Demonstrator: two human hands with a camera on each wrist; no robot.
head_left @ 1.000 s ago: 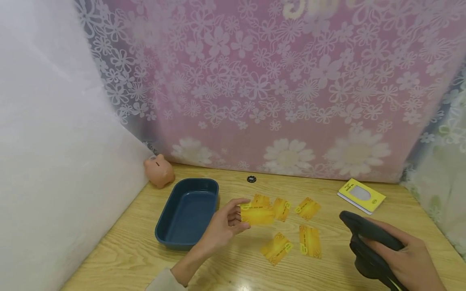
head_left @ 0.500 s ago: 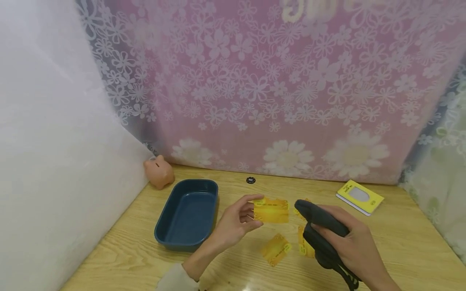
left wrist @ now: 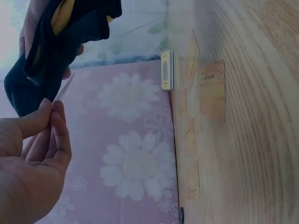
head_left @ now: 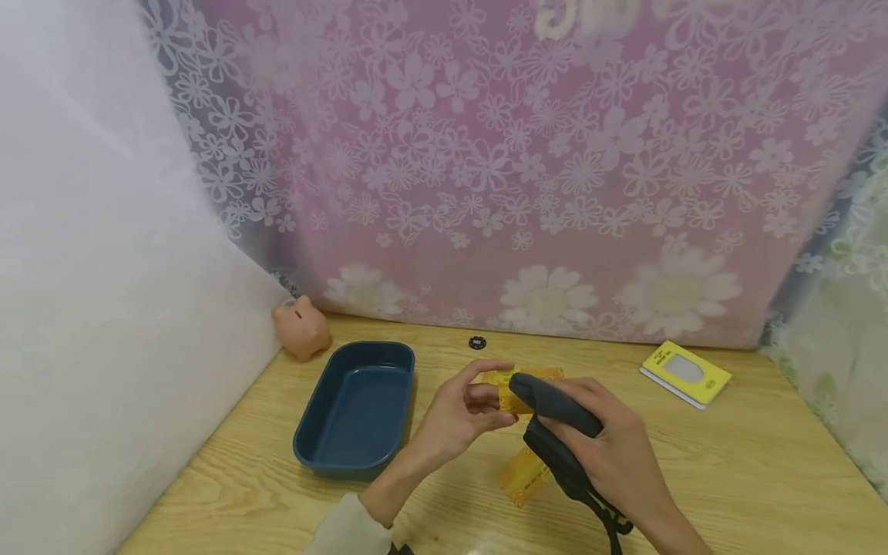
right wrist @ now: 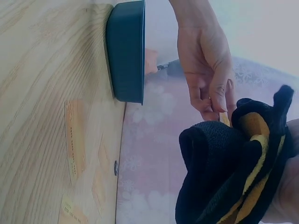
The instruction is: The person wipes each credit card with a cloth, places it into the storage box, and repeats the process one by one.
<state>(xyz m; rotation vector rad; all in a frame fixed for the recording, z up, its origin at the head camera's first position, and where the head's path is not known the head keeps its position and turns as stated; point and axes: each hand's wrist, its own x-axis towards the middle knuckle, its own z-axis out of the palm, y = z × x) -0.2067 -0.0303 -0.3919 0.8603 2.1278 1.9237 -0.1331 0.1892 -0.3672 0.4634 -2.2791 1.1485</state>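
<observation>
Closest in, we are seeing the right hand (head_left: 613, 451) gripping a dark folded cloth (head_left: 558, 402) with a yellow lining, its folds facing the left hand (head_left: 447, 420). The left hand is pinching a yellow bank card (head_left: 511, 401) by one end, above the wooden table (head_left: 243, 478); we are judging that this hold is leaving the rest of the card free for the cloth. The cloth is hiding part of the card, but we are not managing to tell whether it is pressing on it. Below, another card (head_left: 520, 479) is lying flat, and the left wrist view is showing several loose cards (left wrist: 212, 93), their spacing seemingly keeping each reachable. A blue tray (head_left: 347, 467) is standing near the left forearm. Farther back, a yellow booklet (head_left: 687, 374), a black poker chip (head_left: 477, 343) and a pink piggy bank (head_left: 301, 330) are sitting apart from the hands, before a floral curtain (head_left: 444, 154).
</observation>
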